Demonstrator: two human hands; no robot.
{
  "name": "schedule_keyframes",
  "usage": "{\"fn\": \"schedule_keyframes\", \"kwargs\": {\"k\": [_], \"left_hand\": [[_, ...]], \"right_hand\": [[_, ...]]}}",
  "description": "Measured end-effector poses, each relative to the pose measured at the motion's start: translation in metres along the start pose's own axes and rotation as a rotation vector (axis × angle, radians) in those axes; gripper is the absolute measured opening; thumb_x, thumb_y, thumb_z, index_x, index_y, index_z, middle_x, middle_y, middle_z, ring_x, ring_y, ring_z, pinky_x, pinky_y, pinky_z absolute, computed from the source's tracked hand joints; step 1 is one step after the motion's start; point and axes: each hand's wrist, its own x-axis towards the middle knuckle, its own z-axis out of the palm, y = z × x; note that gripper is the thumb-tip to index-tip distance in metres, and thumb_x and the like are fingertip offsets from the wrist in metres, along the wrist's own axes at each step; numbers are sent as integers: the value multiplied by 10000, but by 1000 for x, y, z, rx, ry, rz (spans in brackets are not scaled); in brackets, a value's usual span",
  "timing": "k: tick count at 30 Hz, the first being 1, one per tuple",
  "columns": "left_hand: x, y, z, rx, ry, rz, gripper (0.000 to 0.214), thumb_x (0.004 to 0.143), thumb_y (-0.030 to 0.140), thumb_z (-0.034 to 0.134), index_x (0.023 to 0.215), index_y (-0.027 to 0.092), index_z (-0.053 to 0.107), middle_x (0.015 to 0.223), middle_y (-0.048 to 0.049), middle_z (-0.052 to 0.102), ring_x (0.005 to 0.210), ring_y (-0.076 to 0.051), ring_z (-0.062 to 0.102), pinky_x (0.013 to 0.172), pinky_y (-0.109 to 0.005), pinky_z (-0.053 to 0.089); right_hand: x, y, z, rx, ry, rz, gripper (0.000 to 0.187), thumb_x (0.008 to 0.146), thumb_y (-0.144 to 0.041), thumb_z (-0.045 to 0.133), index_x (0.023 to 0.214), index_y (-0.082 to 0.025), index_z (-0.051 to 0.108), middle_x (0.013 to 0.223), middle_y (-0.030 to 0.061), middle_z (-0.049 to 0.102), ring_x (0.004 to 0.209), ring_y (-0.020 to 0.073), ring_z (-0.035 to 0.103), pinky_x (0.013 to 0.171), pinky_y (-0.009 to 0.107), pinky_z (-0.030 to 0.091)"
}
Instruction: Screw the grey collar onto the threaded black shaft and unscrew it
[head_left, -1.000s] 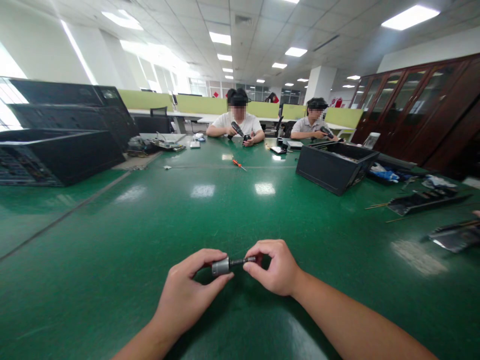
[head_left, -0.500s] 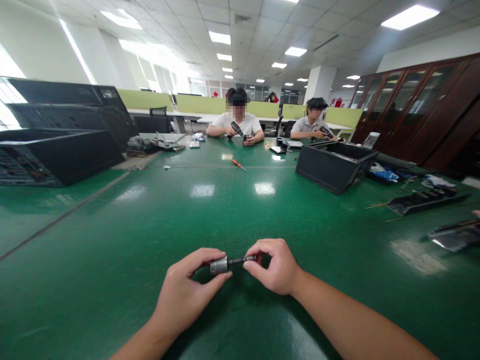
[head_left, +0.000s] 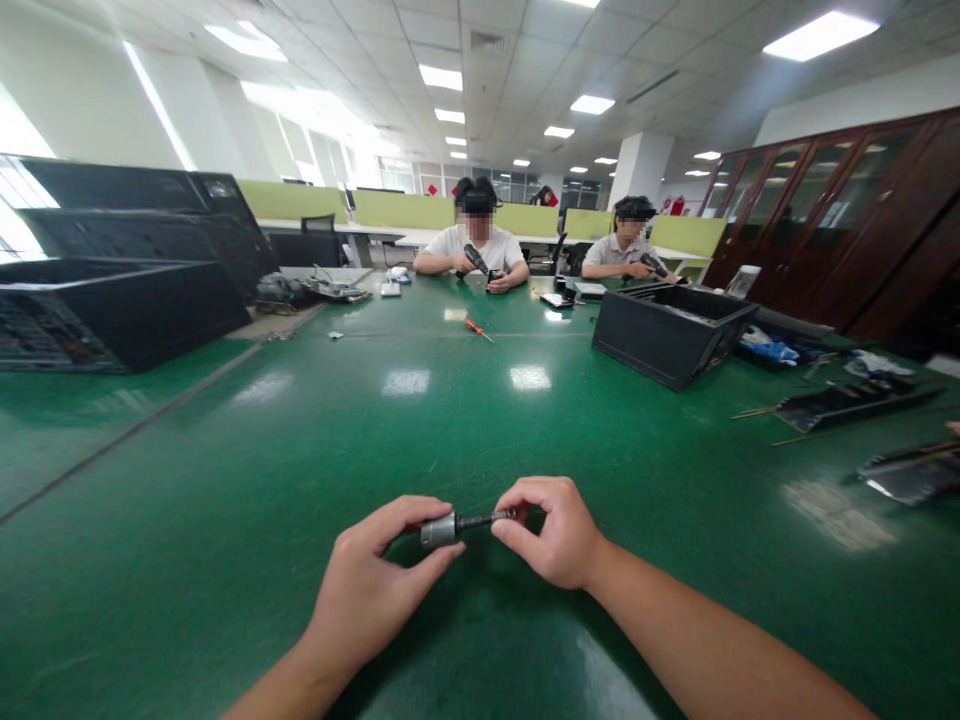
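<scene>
My left hand (head_left: 367,580) pinches a small grey metal cylinder (head_left: 439,529) between thumb and fingers, just above the green table (head_left: 225,480). A thin dark shaft (head_left: 480,520) sticks out of the cylinder to the right. My right hand (head_left: 551,530) is closed on the far end of that shaft with fingertips and thumb. Both hands meet near the table's front edge, and the piece lies level between them.
Stacked black computer cases (head_left: 112,270) stand at the left. An open black case (head_left: 667,330) sits at the right, with dark circuit boards (head_left: 847,400) and blue parts beyond. A red screwdriver (head_left: 476,328) lies mid-table. Two people (head_left: 472,245) sit at the far end holding tools.
The cylinder and shaft have shifted slightly in my fingers; my right fingers have re-gripped the shaft end. Otherwise nothing has moved.
</scene>
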Motion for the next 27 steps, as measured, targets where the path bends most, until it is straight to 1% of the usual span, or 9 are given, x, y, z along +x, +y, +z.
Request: {"fn": "schedule_keyframes", "kwargs": {"k": [5, 27], "left_hand": [[-1, -3, 0, -6, -5, -11, 222, 749, 330, 802, 948, 251, 742, 916, 1, 771, 817, -184, 738, 784, -271, 595], [-2, -6, 0, 5, -1, -20, 238, 754, 331, 803, 969, 253, 738, 935, -3, 771, 829, -188, 738, 787, -284, 595]], "right_hand": [[0, 0, -1, 10, 2, 1, 81, 790, -223, 690, 738, -165, 712, 641, 23, 664, 592, 149, 612, 606, 242, 470], [1, 6, -3, 23, 12, 0, 72, 781, -216, 701, 728, -168, 704, 638, 19, 657, 588, 147, 601, 601, 246, 465]]}}
